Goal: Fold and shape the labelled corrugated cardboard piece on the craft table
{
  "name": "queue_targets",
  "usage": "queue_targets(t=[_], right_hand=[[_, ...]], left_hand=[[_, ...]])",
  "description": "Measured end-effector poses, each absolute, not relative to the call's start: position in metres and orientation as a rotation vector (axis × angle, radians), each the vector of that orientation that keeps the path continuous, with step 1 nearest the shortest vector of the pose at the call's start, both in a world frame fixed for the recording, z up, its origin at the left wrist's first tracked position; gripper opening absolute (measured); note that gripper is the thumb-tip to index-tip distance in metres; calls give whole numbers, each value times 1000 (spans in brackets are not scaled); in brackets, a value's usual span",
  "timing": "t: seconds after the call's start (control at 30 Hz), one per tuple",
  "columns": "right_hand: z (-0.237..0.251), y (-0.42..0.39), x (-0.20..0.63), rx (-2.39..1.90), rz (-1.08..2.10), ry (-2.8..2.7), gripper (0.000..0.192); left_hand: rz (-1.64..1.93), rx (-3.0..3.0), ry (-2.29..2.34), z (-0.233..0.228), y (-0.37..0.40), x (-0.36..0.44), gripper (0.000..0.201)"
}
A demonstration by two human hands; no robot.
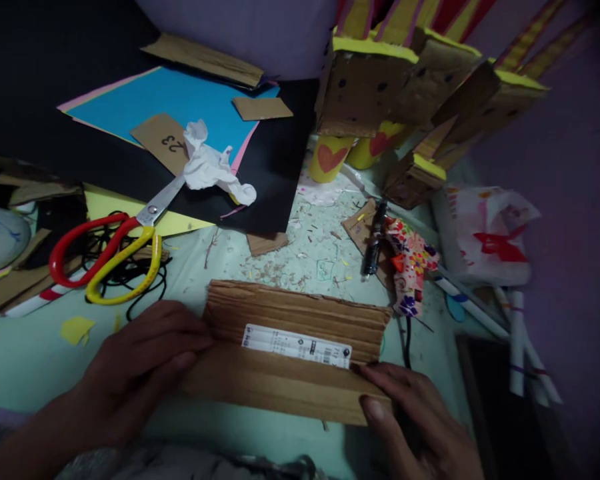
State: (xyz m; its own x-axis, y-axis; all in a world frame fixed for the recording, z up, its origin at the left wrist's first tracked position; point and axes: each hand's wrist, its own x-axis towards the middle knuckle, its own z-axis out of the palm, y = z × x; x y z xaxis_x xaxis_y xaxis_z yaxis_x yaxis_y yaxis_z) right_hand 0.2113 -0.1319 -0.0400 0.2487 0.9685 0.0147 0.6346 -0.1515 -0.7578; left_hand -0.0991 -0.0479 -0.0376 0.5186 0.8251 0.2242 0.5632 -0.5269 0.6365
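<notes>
A creased piece of cardboard (285,387) with a white printed label (297,347) is held near the table's front edge, its far flap bent upward. My left hand (145,360) pinches its left end between thumb and fingers. At the right end, my right hand (413,413) grips the near corner, thumb below and fingertips on the fold. Beyond my left hand lie scissors (130,247) with one red and one yellow handle. A glue gun wrapped in floral pattern (410,260) and a black marker (375,240) are past the right end.
Coloured paper sheets (145,100), crumpled white tissue (213,163) and cardboard scraps cover the back left. Cardboard box figures (365,87) with yellow tops stand at the back right. White sticks (517,347) and a plastic packet (485,233) lie right. Black cord (145,280) tangles by the scissors.
</notes>
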Motion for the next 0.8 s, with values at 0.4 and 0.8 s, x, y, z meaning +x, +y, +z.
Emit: queue_targets(t=[0.4,0.8], right_hand=[[-34,-111,214,-1914,898,-1206,25],[-45,-114,210,-1827,750,-1182,38]], left_hand=[[805,2177,1241,-40,-46,-93,17],[768,2046,1364,-43,-47,-90,33]])
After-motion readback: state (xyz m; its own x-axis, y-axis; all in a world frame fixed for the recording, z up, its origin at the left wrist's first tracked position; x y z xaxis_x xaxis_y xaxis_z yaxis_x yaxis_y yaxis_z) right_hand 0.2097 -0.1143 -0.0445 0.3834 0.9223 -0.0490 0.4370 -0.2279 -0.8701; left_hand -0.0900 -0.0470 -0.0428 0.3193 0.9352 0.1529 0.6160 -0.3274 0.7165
